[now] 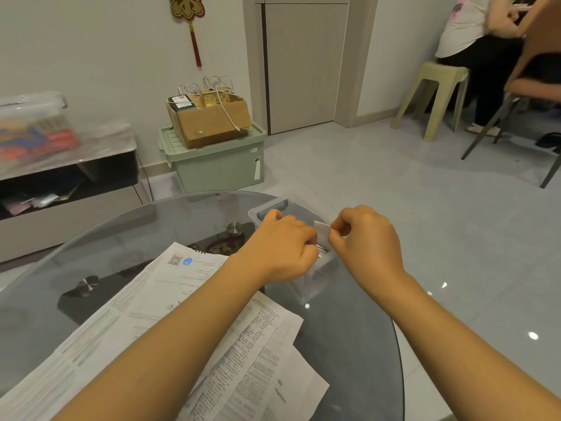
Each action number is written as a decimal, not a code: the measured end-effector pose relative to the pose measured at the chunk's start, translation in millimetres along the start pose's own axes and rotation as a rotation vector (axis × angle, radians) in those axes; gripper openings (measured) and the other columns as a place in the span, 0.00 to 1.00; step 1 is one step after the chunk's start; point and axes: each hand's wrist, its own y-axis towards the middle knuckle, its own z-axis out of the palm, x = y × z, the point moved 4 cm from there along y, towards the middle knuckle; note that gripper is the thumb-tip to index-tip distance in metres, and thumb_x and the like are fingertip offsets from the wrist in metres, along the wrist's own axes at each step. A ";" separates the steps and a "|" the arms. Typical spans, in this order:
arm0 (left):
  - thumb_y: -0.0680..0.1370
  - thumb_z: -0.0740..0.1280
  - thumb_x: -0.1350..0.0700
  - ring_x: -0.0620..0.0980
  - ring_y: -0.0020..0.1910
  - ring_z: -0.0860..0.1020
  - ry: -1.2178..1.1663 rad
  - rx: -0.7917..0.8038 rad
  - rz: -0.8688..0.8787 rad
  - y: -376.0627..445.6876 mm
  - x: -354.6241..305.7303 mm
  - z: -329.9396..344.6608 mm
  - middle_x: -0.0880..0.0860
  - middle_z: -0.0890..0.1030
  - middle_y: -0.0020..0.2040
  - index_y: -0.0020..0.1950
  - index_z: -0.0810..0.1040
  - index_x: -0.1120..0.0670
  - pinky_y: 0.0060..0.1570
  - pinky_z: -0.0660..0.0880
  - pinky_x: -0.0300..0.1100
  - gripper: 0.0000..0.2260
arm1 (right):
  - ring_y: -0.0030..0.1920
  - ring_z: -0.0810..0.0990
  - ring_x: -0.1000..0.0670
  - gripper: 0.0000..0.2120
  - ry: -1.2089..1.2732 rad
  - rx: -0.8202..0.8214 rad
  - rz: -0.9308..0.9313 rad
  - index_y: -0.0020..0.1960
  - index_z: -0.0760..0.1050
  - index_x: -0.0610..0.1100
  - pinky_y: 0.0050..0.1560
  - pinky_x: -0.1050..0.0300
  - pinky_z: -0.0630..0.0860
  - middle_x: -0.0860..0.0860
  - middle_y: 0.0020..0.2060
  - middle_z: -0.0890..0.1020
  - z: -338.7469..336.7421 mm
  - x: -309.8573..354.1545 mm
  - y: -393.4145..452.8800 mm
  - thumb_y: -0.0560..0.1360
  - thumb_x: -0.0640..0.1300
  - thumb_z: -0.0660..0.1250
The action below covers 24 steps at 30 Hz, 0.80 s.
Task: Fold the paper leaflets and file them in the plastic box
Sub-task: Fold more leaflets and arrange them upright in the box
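The right hand has a pinch grip, thumb and forefinger closed on the edge of a small folded leaflet, which stands upright over the open top of the clear plastic box. The left hand is curled with its fingers down at the same spot, knuckles up; its fingertips are hidden behind the hand, so whether its grip has the leaflet or other papers inside the box cannot be told. More white folded paper shows inside the box just below the hands. The box sits on the round glass desk, near its far right edge, with a grey handle at its far end. On the desk nearer the person, under the left forearm, lie several unfolded printed leaflets, overlapping, one with a QR code and a blue round mark near its top. Beyond the desk, on the floor by the wall, a pale green storage bin carries a cardboard box with white cables on it. A seated person on a plastic stool is at the far right.
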 end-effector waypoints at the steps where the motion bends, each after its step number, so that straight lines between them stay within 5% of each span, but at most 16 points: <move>1: 0.72 0.47 0.49 0.48 0.47 0.73 -0.011 -0.006 -0.003 -0.7 1.2 -0.4 0.50 0.80 0.47 0.49 0.78 0.53 0.60 0.57 0.42 0.22 | 0.40 0.75 0.46 0.05 -0.017 0.009 0.002 0.42 0.79 0.40 0.37 0.55 0.69 0.45 0.40 0.78 1.7 0.9 0.9 0.73 0.39 0.65; 5: 0.72 0.48 0.50 0.49 0.45 0.74 -0.044 -0.026 -0.017 -4.2 1.5 -3.0 0.51 0.79 0.44 0.49 0.77 0.54 0.61 0.55 0.41 0.20 | 0.38 0.74 0.44 0.04 -0.019 -0.024 0.015 0.40 0.78 0.39 0.35 0.57 0.66 0.43 0.39 0.77 4.2 2.7 4.6 0.72 0.37 0.65; 9: 0.72 0.47 0.50 0.48 0.46 0.73 -0.042 -0.029 -0.020 -5.1 1.5 -4.0 0.50 0.79 0.43 0.61 0.73 0.52 0.64 0.54 0.43 0.24 | 0.35 0.71 0.46 0.04 -0.031 -0.040 -0.017 0.39 0.77 0.38 0.35 0.58 0.63 0.43 0.37 0.77 6.8 6.7 2.7 0.72 0.37 0.65; 17: 0.72 0.45 0.49 0.47 0.48 0.73 0.008 0.017 -0.028 -3.5 1.7 -1.8 0.50 0.79 0.46 0.51 0.80 0.53 0.67 0.55 0.46 0.24 | 0.33 0.73 0.44 0.06 0.008 -0.131 -0.032 0.36 0.74 0.39 0.32 0.56 0.66 0.46 0.33 0.75 -0.5 7.2 2.6 0.71 0.37 0.67; 24: 0.73 0.44 0.48 0.47 0.58 0.68 -0.014 0.029 -0.040 -5.8 0.1 -3.6 0.50 0.74 0.58 0.60 0.78 0.50 0.65 0.53 0.44 0.27 | 0.39 0.72 0.48 0.06 -0.169 0.114 0.001 0.44 0.79 0.41 0.37 0.58 0.66 0.46 0.43 0.78 6.5 9.4 3.5 0.74 0.41 0.64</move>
